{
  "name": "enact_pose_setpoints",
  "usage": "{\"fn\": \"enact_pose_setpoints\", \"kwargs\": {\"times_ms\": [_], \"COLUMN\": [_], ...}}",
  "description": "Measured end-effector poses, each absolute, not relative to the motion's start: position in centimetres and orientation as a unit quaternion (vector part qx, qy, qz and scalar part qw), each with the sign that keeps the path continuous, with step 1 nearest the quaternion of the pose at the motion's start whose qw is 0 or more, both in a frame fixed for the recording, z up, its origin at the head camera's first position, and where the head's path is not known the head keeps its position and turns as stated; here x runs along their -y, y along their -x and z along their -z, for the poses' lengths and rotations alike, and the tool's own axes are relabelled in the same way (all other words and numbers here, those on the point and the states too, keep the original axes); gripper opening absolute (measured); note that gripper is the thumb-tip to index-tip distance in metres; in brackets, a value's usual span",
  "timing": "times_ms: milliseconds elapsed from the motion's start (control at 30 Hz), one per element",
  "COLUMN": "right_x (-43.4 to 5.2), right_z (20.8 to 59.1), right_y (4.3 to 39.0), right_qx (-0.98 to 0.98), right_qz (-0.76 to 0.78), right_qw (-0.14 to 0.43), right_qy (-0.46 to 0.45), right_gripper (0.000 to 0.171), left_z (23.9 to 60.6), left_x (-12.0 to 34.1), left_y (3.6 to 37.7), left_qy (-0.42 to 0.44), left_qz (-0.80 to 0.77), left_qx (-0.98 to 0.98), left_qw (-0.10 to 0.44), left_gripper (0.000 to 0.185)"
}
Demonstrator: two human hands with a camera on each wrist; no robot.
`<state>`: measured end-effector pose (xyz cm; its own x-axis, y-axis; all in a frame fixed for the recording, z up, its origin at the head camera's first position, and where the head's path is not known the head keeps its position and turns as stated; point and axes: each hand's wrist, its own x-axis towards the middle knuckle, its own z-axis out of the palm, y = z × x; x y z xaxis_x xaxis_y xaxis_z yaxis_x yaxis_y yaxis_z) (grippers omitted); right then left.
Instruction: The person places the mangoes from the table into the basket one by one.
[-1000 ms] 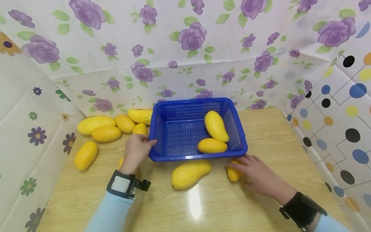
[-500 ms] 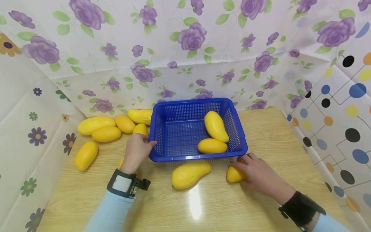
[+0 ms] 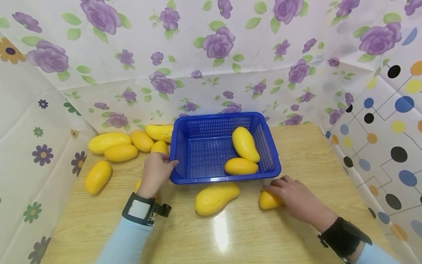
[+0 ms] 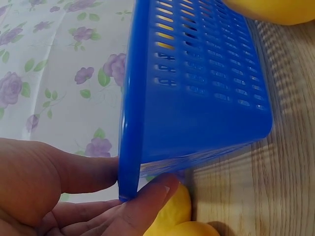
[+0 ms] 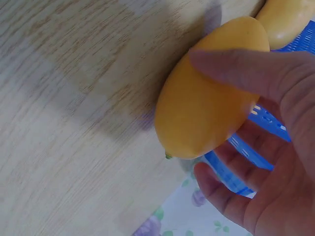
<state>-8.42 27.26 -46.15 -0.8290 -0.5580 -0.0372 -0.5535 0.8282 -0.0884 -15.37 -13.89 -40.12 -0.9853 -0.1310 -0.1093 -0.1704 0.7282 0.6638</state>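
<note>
A blue plastic basket (image 3: 206, 156) stands on the table with two yellow mangoes inside, a long one (image 3: 244, 143) and a shorter one (image 3: 241, 166). My left hand (image 3: 155, 171) pinches its left rim, the thumb on one side and fingers on the other, as the left wrist view shows. Off the basket's front right corner, my right hand (image 3: 295, 200) grips an orange-yellow mango (image 5: 206, 98). The thumb lies across that mango and the fingers curl around its far side. A larger, pear-shaped yellow mango (image 3: 215, 198) lies in front of the basket.
Several more mangoes lie left of the basket, among them a long one (image 3: 108, 142) and a separate one (image 3: 98, 177). Another is mostly hidden by my left wrist. Flowered sheeting (image 3: 197, 55) stands behind the wooden table (image 3: 184, 238), with dotted sheeting (image 3: 392, 146) at the right.
My right hand has closed its grip on the small mango, which has turned and shifted slightly right and nearer. The left hand and the basket have stayed in place.
</note>
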Motion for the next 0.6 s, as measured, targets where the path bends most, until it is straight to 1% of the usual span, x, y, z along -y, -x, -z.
{"fn": "enact_pose_setpoints", "kwargs": {"times_ms": [233, 400, 600], "right_x": [-27.5, -27.2, -25.9], "right_z": [45.8, 44.8, 42.6], "right_y": [8.2, 7.8, 7.3], "right_qx": [-0.957, -0.952, -0.938], "right_qz": [0.087, 0.104, 0.131], "right_qw": [0.099, 0.12, 0.137], "right_qy": [0.259, 0.262, 0.29], "right_gripper": [0.061, 0.06, 0.063], "left_z": [40.0, 40.0, 40.1], "left_x": [13.9, 13.8, 13.8], "left_y": [15.3, 15.1, 15.2], "left_qy": [0.083, 0.085, 0.09], "left_qz": [-0.361, -0.366, -0.372], "left_qx": [-0.928, -0.926, -0.923], "left_qw": [0.028, 0.028, 0.031], "left_gripper": [0.022, 0.022, 0.021]}}
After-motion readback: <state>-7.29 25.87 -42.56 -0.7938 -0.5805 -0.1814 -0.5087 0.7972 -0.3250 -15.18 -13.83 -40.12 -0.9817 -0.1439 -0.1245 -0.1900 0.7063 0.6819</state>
